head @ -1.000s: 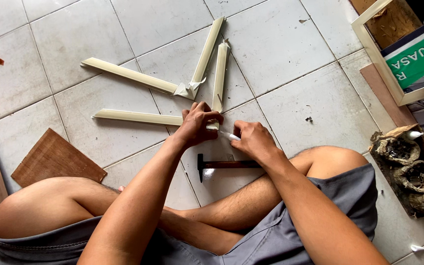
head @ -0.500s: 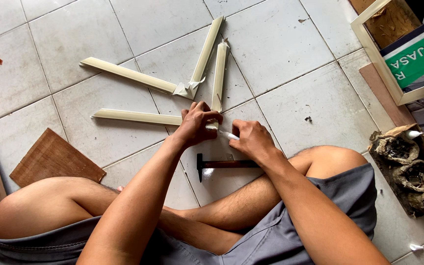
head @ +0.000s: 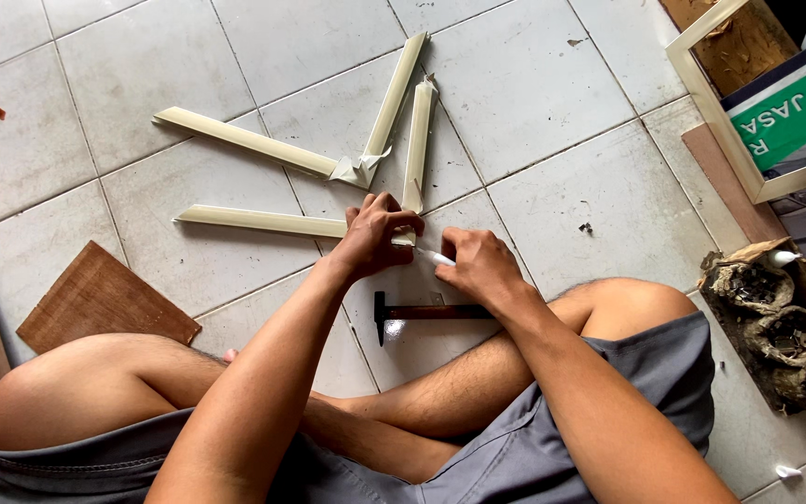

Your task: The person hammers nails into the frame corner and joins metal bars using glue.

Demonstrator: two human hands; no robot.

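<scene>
I sit cross-legged on a tiled floor. My left hand (head: 377, 233) presses down on the joined ends of two cream frame strips, a horizontal strip (head: 258, 221) and an upright strip (head: 417, 140). My right hand (head: 478, 266) is closed on a small white tube-like tool (head: 435, 256) whose tip points at that joint. Two more cream strips, a slanted strip (head: 244, 142) and a steep strip (head: 394, 98), meet at a taped corner (head: 354, 170) just beyond. A hammer (head: 426, 313) with a wooden handle lies on the floor under my right wrist.
A brown wooden board (head: 104, 303) lies by my left knee. A pale framed panel with a green sign (head: 776, 112) leans at the right. A rough box of dark lumps (head: 781, 327) sits beside my right knee. Wooden flooring edges the left side.
</scene>
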